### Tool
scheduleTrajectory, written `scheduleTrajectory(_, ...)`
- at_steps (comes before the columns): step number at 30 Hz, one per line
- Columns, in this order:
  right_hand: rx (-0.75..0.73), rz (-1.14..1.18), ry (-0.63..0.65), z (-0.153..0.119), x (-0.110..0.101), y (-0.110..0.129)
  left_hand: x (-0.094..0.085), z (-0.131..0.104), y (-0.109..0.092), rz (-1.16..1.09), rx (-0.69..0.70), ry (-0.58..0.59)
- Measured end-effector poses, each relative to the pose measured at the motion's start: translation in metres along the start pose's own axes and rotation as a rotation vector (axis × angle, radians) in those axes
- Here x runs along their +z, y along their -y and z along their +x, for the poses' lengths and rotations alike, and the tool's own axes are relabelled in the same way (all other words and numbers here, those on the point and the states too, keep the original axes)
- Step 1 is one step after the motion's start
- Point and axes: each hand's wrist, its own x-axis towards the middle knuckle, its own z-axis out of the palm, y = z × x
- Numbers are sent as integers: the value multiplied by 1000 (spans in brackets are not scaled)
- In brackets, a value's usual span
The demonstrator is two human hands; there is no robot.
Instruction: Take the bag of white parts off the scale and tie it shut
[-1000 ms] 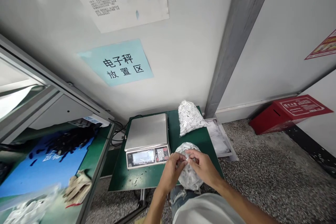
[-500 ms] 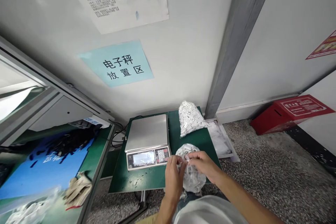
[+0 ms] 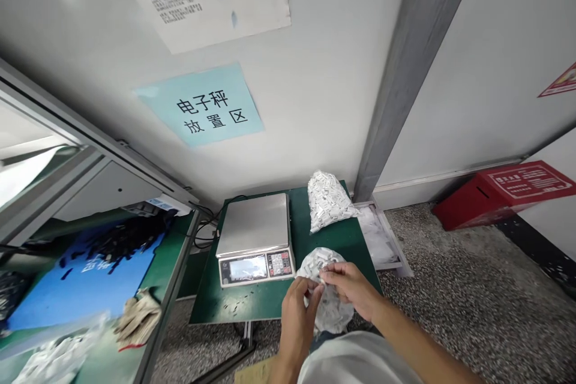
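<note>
A clear plastic bag full of small white parts (image 3: pixel 330 306) rests at the front right of a small green table (image 3: pixel 265 300). Both hands pinch its top. My left hand (image 3: pixel 297 307) grips the bag's neck from the left, fingers closed on the plastic. From the right, my right hand (image 3: pixel 351 289) holds the same neck. A second filled bag of white parts (image 3: pixel 327 199) lies at the table's back right. An electronic scale (image 3: pixel 255 239) with a bare steel pan stands to the left of my hands.
A white tray (image 3: pixel 382 240) lies on the floor right of the table, and a red box (image 3: pixel 495 192) sits against the wall. On the left is a workbench with a blue sheet (image 3: pixel 90 270), work gloves (image 3: pixel 137 321) and loose parts. A grey pillar (image 3: pixel 405 72) rises behind the table.
My left hand has turned more upright and drawn closer to me while both hands keep working the bag's neck. The view has shifted slightly.
</note>
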Motion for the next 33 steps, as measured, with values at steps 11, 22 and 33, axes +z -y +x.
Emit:
scheduleTrajectory(11, -384, -259, -228, -16, 2, -2, 16, -2, -5, -113, -214, -85)
scheduleTrajectory(22, -484, -478, -265, -27, 5, 8, 14, 0, -1, -314, -146, 12)
scheduleTrajectory(33, -498, -572, -198, -23, -14, -9, 14, 14, 5, -271, -43, -58)
